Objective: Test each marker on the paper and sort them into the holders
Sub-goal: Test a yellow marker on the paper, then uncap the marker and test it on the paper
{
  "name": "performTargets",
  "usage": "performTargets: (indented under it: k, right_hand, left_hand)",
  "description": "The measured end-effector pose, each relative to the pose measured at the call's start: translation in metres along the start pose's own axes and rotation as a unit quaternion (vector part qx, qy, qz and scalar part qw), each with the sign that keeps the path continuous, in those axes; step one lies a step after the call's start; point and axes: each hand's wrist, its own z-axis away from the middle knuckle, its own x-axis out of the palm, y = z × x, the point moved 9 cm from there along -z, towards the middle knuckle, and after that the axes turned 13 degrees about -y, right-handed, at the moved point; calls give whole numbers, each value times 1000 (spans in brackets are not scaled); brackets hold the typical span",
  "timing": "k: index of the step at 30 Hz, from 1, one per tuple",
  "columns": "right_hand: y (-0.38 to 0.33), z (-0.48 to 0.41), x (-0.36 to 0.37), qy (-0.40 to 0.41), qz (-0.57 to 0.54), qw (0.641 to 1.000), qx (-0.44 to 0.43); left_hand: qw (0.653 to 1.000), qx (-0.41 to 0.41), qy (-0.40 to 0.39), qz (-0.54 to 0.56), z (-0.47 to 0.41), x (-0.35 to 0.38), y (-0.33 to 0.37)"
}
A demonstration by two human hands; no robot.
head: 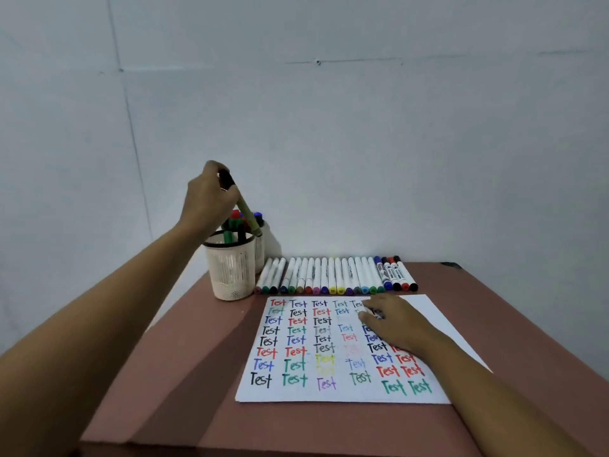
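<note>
My left hand (207, 199) is raised above the holders and grips an olive marker with a black cap (245, 211) by its upper end, the marker slanting down toward the rear holder (261, 255). The front white mesh holder (230, 272) stands at the table's back left with several markers inside. My right hand (393, 321) rests on the white paper (428, 311), covered with coloured "Test" words; its fingertips pinch a small object I cannot identify. A row of white markers (329, 275) lies behind the paper.
The brown table (184, 357) ends close behind the marker row, against a pale wall. A few thicker markers (395, 275) with black, red and blue caps close the row on the right. The table's front edge is near the bottom of view.
</note>
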Motion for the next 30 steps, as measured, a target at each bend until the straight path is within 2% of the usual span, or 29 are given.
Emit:
performTargets:
  k: [4, 7, 14, 18, 21, 23, 25, 28, 30]
  right_hand:
    - [-2, -3, -1, -3, 4, 1000, -4]
    - [-3, -4, -2, -2, 4, 1000, -5]
    - [-5, -5, -3, 3, 2, 1000, -4]
    - [-5, -5, -2, 3, -2, 1000, -3]
    - [-4, -6, -2, 1, -4, 1000, 1]
    - [-3, -7, -2, 3, -5, 1000, 3]
    - [-2, -7, -1, 3, -4, 1000, 4]
    - [0, -9, 0, 0, -12, 1000, 7]
    - [1, -9, 0, 3, -18, 1000, 5]
  left_hand:
    - [998, 12, 30, -55, -12, -36, 0]
    - [996, 12, 23, -82, -13, -42, -8]
    - [984, -62, -99, -132, 0, 5, -58]
    - [977, -75, -126, -156, 6, 23, -66]
    - [979, -27, -76, -186, 8, 25, -49]
    - [980, 37, -21, -194, 16, 27, -25]
    - [979, 104, 1, -176, 28, 39, 5]
    - [973, 175, -46, -141, 50, 79, 42]
    - [971, 174, -101, -132, 63, 113, 50]
